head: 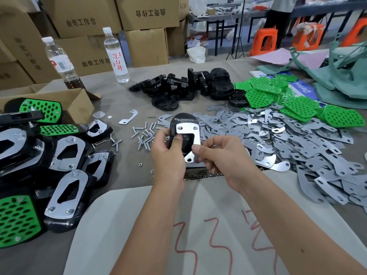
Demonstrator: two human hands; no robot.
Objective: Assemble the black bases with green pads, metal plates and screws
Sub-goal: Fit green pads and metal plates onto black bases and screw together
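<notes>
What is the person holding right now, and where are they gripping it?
A black base with a metal plate on it. The left hand grips its left edge, thumb on the face; the right hand pinches the plate's lower right corner.

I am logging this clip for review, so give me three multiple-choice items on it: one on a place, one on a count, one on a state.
1. Where do the loose green pads lie?
A. right of the black bases pile
B. inside the cardboard box
C. on the person's lap

2. How many water bottles stand on the table?
A. one
B. two
C. four

3. What is the left hand doing?
A. resting flat on the table
B. gripping a black base with a metal plate on it
C. lifting a bottle

Answers:
1 A, the green heap sits right of the black pile.
2 B, the two bottles stand at the back left.
3 B, its fingers curl round the base.
</notes>
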